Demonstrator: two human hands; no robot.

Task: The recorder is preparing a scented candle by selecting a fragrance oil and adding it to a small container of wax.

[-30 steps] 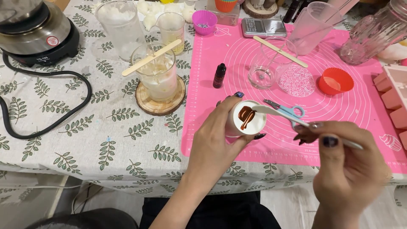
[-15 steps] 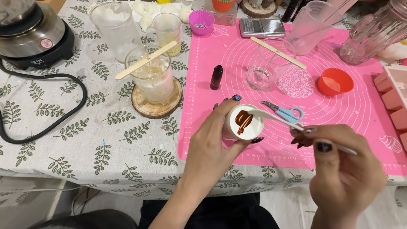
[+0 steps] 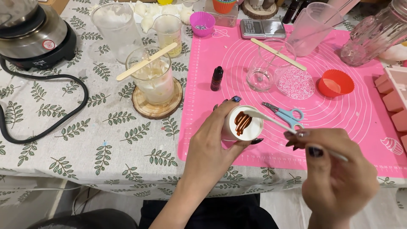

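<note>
I see my left hand (image 3: pixel 212 144) wrapped tight around a small white cup (image 3: pixel 245 123) streaked with brown, over the pink mat's (image 3: pixel 360 127) near edge. At its three o'clock, my right hand (image 3: pixel 335 174) pinches a thin white stick (image 3: pixel 271 121), tip in the cup. Blue scissors (image 3: pixel 286 114) lie just beyond.

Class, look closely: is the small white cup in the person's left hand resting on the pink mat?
No: the left hand holds the white cup lifted above the pink mat.

Single head camera looks steeply down, apparently close.
</note>
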